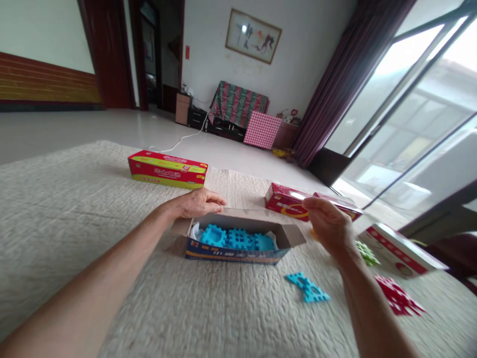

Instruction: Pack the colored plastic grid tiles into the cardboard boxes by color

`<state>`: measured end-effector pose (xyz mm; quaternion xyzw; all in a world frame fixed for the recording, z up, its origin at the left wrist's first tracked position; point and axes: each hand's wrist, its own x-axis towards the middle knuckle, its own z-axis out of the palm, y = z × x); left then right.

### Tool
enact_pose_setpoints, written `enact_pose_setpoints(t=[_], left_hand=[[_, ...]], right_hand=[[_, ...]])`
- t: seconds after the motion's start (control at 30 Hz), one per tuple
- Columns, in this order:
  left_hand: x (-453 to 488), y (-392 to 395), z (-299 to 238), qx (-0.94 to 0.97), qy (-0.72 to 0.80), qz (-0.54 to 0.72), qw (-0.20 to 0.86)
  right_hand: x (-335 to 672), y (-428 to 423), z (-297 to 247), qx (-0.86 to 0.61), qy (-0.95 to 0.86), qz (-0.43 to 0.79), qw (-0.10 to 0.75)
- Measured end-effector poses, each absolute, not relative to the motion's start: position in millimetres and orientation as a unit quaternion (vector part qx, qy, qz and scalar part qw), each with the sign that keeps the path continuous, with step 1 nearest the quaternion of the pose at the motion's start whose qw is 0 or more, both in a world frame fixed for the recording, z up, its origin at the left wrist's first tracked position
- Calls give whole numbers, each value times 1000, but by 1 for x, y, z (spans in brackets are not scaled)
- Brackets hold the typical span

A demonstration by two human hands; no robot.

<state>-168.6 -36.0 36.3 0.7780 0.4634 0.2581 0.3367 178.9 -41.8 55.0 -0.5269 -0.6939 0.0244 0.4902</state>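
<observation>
A dark blue cardboard box (231, 254) lies with its flaps spread on the textured cover, holding several blue interlocking plastic tiles (239, 238) and some white wrapping. My left hand (201, 203) is closed at the far left edge of this box, fingers curled on the raised back flap. Off to the right, my right hand (330, 221) is raised with thumb and fingers pinched together; what is between them, if anything, I cannot make out. Two joined blue triangular tiles (308, 287) lie in front of the box, to its right.
A red and yellow-green box (167, 170) stands at the back left. Dark red boxes (286, 200) sit behind my right hand. Farther right are a white and red box (404, 251), green tiles (367, 252) and red tiles (398, 296).
</observation>
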Motion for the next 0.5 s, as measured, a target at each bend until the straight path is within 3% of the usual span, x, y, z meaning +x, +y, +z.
enact_pose_setpoints(t=[0.13, 0.27, 0.5], left_hand=[[-167, -37, 39, 778, 483, 230, 330], [-166, -37, 39, 763, 507, 225, 331], [-167, -35, 37, 754, 519, 225, 334]], right_hand=[[232, -24, 19, -599, -683, 108, 404], [238, -25, -3, -561, -770, 106, 282], [230, -23, -16, -566, -794, 82, 206]])
